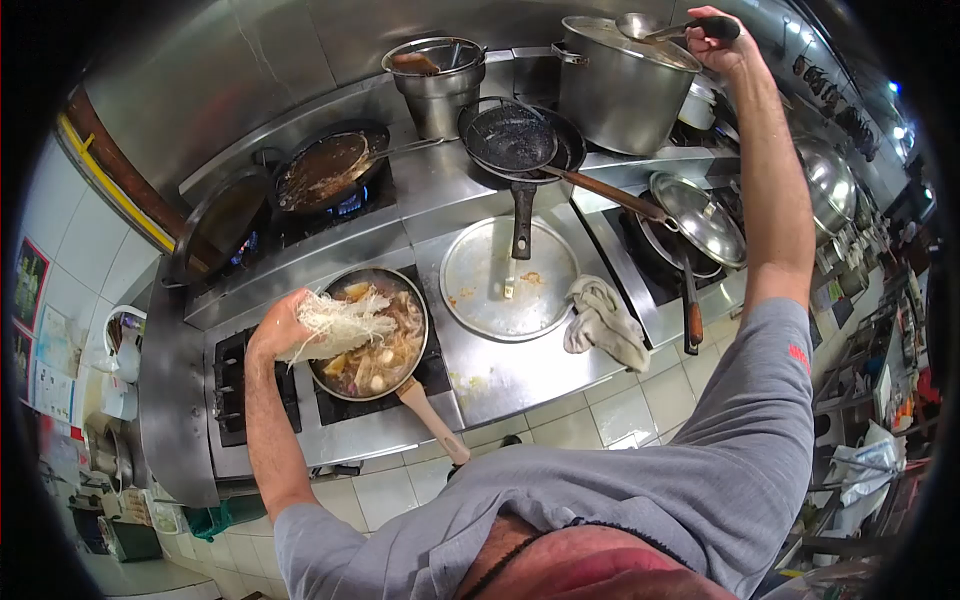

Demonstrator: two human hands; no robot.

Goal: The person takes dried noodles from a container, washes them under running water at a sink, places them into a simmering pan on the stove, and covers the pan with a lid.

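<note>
My left hand (278, 322) is closed around a bundle of thin, pale dried noodles (345, 325). The noodles are over the left side of a frying pan (410, 388), partly covering it; whether they touch the broth cannot be made out. Chunks of food and brown broth (370, 367) fill the pan, which sits on a front burner with its wooden handle (432, 420) toward me. Raised at the upper right, my right hand (712, 48) grips the black handle of a metal ladle (637, 25). The ladle's bowl is above the rim of a large stockpot (618, 100).
Two dark pans (325, 170) (222, 225) stand at the back left, blue flames beneath. A round metal lid (490, 305) and a crumpled cloth (604, 322) lie right of my pan. Black skillets (512, 138), a steel bucket (440, 95) and a domed lid (703, 215) are farther back.
</note>
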